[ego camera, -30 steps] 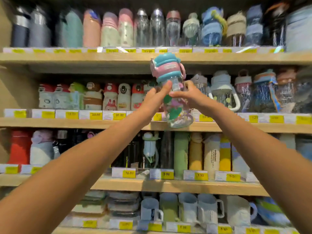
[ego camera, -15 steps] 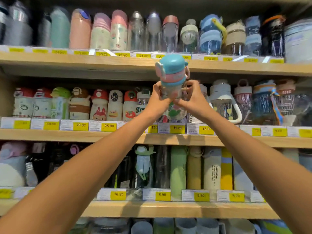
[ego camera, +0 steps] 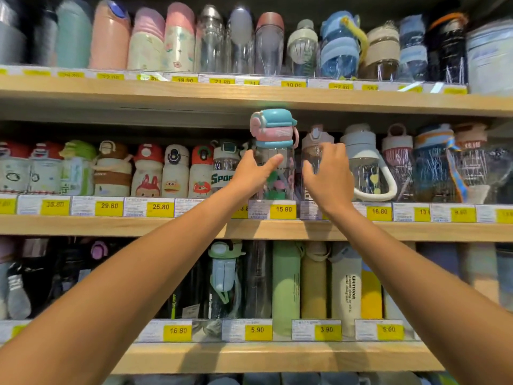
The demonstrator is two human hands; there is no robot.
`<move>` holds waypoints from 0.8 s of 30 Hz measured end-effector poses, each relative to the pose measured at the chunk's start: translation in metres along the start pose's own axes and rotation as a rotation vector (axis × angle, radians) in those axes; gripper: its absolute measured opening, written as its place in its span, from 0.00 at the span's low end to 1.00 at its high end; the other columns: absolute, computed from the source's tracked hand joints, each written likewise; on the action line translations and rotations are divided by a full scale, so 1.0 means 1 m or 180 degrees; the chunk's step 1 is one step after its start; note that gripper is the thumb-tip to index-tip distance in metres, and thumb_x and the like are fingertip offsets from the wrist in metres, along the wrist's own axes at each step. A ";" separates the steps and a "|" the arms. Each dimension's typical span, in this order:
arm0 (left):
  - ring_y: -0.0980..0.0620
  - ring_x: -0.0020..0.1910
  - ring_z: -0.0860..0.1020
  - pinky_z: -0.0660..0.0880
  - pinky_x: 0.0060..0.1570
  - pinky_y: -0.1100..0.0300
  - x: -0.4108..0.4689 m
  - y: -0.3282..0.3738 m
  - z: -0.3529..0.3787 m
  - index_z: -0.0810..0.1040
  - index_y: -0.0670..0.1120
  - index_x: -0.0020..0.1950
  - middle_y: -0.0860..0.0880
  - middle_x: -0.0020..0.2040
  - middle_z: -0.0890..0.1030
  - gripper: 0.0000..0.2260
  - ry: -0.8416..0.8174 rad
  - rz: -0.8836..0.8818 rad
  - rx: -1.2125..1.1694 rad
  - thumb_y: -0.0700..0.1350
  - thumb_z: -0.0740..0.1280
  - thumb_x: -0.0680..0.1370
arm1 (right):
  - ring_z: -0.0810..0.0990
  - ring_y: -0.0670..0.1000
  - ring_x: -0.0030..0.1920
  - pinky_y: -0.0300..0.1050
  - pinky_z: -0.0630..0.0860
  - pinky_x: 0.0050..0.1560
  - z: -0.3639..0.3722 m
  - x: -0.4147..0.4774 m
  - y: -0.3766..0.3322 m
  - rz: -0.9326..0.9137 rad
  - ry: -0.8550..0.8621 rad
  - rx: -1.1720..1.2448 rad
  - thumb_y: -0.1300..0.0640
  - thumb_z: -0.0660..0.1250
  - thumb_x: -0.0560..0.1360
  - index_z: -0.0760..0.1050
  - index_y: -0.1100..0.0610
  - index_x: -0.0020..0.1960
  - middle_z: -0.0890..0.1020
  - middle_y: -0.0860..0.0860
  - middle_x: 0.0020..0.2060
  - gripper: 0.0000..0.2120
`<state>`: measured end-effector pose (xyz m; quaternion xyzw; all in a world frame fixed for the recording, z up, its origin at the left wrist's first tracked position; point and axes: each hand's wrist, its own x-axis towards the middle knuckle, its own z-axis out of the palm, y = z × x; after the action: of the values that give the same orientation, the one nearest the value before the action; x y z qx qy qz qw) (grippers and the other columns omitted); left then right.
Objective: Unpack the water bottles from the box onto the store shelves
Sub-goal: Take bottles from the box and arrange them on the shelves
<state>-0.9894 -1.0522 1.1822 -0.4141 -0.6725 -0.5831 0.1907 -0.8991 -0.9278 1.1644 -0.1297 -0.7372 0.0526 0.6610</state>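
A clear water bottle [ego camera: 277,173] with a blue and pink lid stands upright on the middle shelf [ego camera: 249,227], above the 15.80 price tag. My left hand [ego camera: 254,173] rests against its left side, thumb across the front of the clear body. My right hand [ego camera: 329,176] is a little to the right of it, fingers spread and apart from the bottle, in front of a clear bottle with a pink lid [ego camera: 315,145]. The box is out of view.
The middle shelf is packed: cartoon flasks [ego camera: 147,173] on the left, a "Sport" bottle [ego camera: 223,165] right beside my left hand, a white-handled bottle [ego camera: 366,162] to the right. The upper shelf [ego camera: 249,93] hangs just above the lid. Tall flasks [ego camera: 286,284] fill the lower shelf.
The bottle, held in the air by both hands, has gone down and back into the row on the middle shelf. My right hand has come off it and opened.
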 end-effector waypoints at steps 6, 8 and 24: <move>0.44 0.64 0.71 0.71 0.58 0.51 0.015 0.003 0.013 0.61 0.39 0.71 0.42 0.68 0.70 0.34 0.0062 -0.0385 0.0170 0.60 0.66 0.75 | 0.66 0.60 0.66 0.52 0.68 0.61 0.010 -0.002 0.027 0.0515 -0.0341 0.0018 0.51 0.65 0.76 0.62 0.62 0.70 0.67 0.60 0.66 0.27; 0.45 0.60 0.72 0.70 0.54 0.53 0.018 0.004 0.017 0.61 0.39 0.71 0.43 0.67 0.70 0.34 0.0099 -0.0535 0.0280 0.61 0.64 0.75 | 0.66 0.60 0.66 0.52 0.68 0.62 0.011 -0.005 0.028 0.0399 -0.0352 -0.0103 0.51 0.65 0.76 0.61 0.62 0.70 0.67 0.60 0.66 0.27; 0.46 0.55 0.74 0.69 0.49 0.55 0.013 0.004 0.021 0.65 0.38 0.70 0.42 0.65 0.73 0.30 -0.0021 -0.0672 0.0171 0.60 0.58 0.79 | 0.67 0.59 0.66 0.52 0.72 0.57 0.008 -0.008 0.021 0.0447 -0.0453 -0.0348 0.53 0.66 0.76 0.61 0.60 0.69 0.67 0.58 0.66 0.26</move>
<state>-0.9890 -1.0286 1.1894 -0.3376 -0.7284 -0.5802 0.1370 -0.9037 -0.9094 1.1504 -0.2128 -0.7732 0.0676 0.5936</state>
